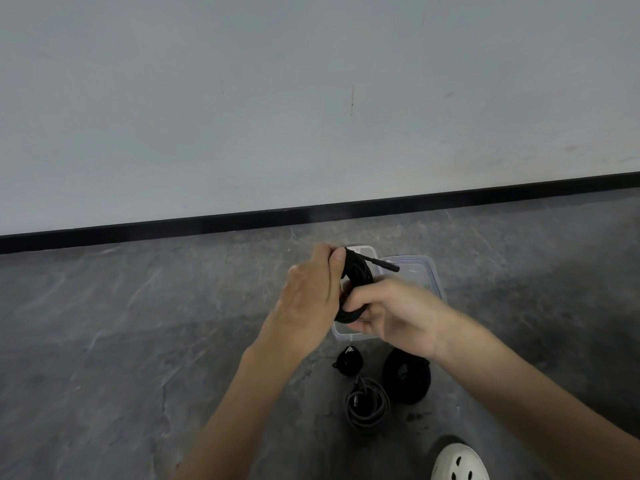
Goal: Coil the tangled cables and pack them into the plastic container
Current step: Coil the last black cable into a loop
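Note:
Both hands hold one black coiled cable (358,275) above the clear plastic container (349,336) on the floor. My left hand (311,289) grips the coil's upper left side, and my right hand (391,313) curls round its lower part. The cable's plug end (384,264) sticks out to the upper right. Three more coiled cables lie on the floor near me: a small black one (348,362), a grey one (367,405) and a larger black one (407,377).
The container's clear lid (420,268) lies just behind and right of it. A grey wall with a black skirting board (242,220) runs across the back. My white perforated shoe (459,462) shows at the bottom right. The floor is grey stone.

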Tool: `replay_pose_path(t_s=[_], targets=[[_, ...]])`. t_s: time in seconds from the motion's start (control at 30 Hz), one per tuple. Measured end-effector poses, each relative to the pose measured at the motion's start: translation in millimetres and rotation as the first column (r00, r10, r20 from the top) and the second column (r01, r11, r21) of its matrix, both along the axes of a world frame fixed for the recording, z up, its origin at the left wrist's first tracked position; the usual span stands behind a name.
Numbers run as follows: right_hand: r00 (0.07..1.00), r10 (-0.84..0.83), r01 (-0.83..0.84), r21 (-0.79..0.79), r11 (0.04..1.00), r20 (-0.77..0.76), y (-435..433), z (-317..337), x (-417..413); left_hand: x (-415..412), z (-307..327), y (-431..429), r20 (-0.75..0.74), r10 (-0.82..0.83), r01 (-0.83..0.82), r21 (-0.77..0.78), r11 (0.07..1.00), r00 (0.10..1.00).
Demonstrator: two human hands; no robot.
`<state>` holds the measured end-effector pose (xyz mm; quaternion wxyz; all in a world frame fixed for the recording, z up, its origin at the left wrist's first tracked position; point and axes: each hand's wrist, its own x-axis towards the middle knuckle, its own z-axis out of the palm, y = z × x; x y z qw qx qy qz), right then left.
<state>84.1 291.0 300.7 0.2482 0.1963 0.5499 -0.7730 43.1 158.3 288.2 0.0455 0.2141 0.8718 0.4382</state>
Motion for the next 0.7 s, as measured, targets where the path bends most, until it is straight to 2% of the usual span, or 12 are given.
replay_pose_path(t_s=[0.2, 0.37, 0.47, 0.53, 0.63, 0.7], targets=[[0.997, -0.073, 0.072, 0.026, 0.997, 0.040, -2.6, 0.7, -3.9, -3.2, -2.6, -2.0, 0.017, 0.023, -0.023, 0.013, 1.000, 1.000], [0.996, -0.087, 0.087, 0.166, 0.982, -0.008, -5.4, -0.1, -6.0, -3.6, -4.4, -1.1, 0.004, 0.042, -0.042, -0.005, 0.999, 0.999], [0.996, -0.093, 0.092, 0.133, 0.987, -0.003, -6.5, 0.5, -5.5, -4.7, -6.5, -1.6, 0.004, 0.054, -0.054, -0.016, 0.998, 0.999], [0.994, -0.108, 0.112, 0.140, 0.984, -0.034, -6.0, -0.5, -4.3, -5.2, -6.9, -2.4, 0.019, 0.057, -0.057, -0.020, 0.998, 0.998], [0.979, -0.164, 0.191, 0.272, 0.943, -0.119, -4.0, -2.2, -3.5, -4.5, -6.4, -3.0, 0.042, 0.056, -0.056, 0.000, 0.998, 0.998], [0.973, -0.185, 0.217, 0.270, 0.938, -0.141, -4.6, -1.6, -3.1, -4.6, -6.1, -2.7, 0.042, 0.058, -0.058, 0.012, 0.998, 0.997]])
